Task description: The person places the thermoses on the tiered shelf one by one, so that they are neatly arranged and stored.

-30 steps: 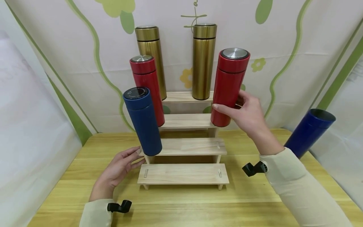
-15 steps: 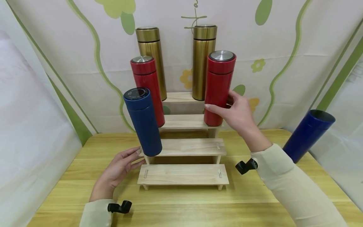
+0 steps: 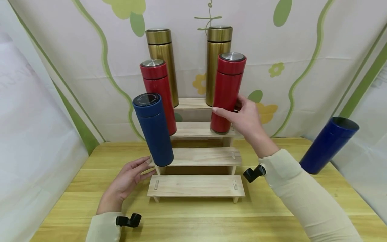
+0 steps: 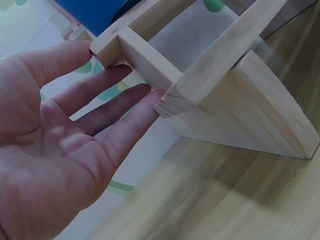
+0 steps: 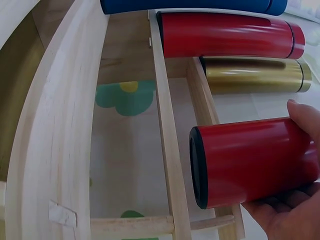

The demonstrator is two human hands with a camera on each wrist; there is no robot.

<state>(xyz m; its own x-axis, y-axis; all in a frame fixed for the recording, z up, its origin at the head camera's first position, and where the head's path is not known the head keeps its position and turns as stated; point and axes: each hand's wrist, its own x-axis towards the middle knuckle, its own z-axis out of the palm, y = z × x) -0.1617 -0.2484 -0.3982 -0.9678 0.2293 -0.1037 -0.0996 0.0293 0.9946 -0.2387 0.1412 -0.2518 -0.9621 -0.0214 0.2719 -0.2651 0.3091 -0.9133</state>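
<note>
My right hand (image 3: 246, 119) grips a red thermos bottle (image 3: 228, 90) near its lower half, thumb in front and fingers behind. The bottle stands nearly upright over the right part of the third step; its black base shows close to the plank in the right wrist view. My left hand (image 3: 128, 178) touches the left edge of the wooden tiered stand (image 3: 196, 186) with its fingertips, fingers mostly straight. On the stand's left side are a blue thermos (image 3: 153, 134), another red thermos (image 3: 158, 90) and a gold thermos (image 3: 160, 52), each a step higher.
A second gold thermos (image 3: 219, 48) stands on the top step, partly behind the held red one. To the right, a dark blue cylinder (image 3: 326, 148) with an open top stands on the wooden table (image 3: 193, 223). A patterned cloth (image 3: 251, 20) hangs behind.
My right hand has carried the red thermos leftward over the third step, so it now overlaps the right gold thermos. My left hand has stayed at the stand's edge.
</note>
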